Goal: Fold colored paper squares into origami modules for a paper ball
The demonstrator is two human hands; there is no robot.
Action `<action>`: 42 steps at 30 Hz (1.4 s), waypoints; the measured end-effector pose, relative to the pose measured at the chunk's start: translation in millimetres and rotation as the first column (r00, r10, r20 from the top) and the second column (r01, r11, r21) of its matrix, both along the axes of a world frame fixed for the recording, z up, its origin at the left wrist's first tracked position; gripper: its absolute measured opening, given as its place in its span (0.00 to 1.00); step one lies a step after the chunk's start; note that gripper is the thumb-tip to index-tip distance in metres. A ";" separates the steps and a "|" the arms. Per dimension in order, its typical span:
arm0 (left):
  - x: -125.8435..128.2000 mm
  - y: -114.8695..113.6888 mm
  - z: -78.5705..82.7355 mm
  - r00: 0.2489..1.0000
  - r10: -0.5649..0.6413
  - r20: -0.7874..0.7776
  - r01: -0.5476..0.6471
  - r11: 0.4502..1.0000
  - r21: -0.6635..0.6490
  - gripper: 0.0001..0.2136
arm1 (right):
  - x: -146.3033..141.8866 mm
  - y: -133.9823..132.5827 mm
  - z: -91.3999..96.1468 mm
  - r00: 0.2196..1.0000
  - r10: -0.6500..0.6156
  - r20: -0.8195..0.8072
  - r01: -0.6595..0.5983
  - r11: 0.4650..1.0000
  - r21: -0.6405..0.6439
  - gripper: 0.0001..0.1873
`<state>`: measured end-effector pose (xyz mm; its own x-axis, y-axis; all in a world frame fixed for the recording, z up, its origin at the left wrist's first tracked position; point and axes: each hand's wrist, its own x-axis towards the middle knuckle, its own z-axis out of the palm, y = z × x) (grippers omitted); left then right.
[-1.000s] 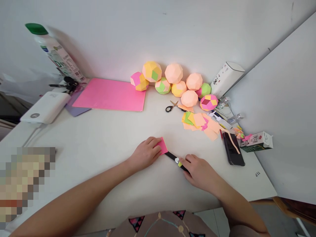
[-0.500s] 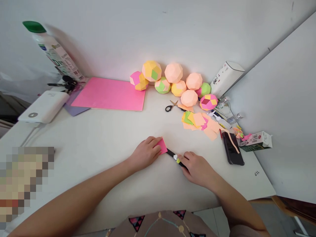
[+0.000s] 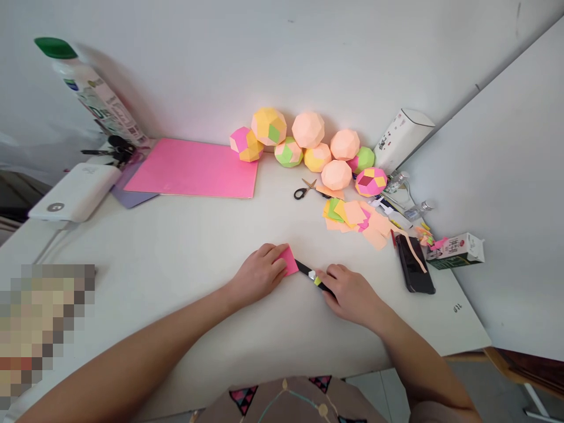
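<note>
My left hand [image 3: 259, 272] presses a small folded-looking pink piece of paper [image 3: 289, 259] against the white table, its fingers together over the paper's left part. In my right hand [image 3: 351, 294] is a black utility knife [image 3: 305, 269] with a white and yellow-green part near the grip. The front end of the knife lies against the right edge of the pink paper; how far it reaches under or into the paper cannot be made out.
Several paper balls [image 3: 308, 130] sit along the wall. Before them lie scissors [image 3: 305, 189] and loose paper pieces [image 3: 352, 214]. A phone [image 3: 415, 264] and a small carton [image 3: 458, 251] are at the right. A large pink sheet [image 3: 194, 170] and a white box-like device [image 3: 74, 191] are at the left.
The knife's front end has shifted slightly up along the paper's right edge. My left hand stays on the paper, and the view has moved a little.
</note>
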<state>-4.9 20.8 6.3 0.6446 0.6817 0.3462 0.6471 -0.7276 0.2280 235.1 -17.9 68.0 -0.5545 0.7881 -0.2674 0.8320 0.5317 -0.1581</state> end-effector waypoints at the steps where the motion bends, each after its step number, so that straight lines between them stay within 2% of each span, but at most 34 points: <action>1: 0.1 0.0 0.1 1.000 -0.002 -0.001 0.002 1.000 0.000 0.11 | 0.0 0.3 -0.1 1.000 -0.003 0.002 0.003 1.000 -0.004 0.23; 23: 0.9 -0.4 1.7 0.999 -0.002 0.036 0.001 1.000 0.027 0.11 | -3.9 9.5 -11.6 0.998 -0.040 -0.043 0.044 0.996 0.080 0.24; 42: 1.9 -0.6 -0.1 1.000 0.000 0.029 -0.001 1.000 0.020 0.10 | -8.4 13.2 -14.5 0.996 -0.055 -0.066 0.060 0.995 0.079 0.25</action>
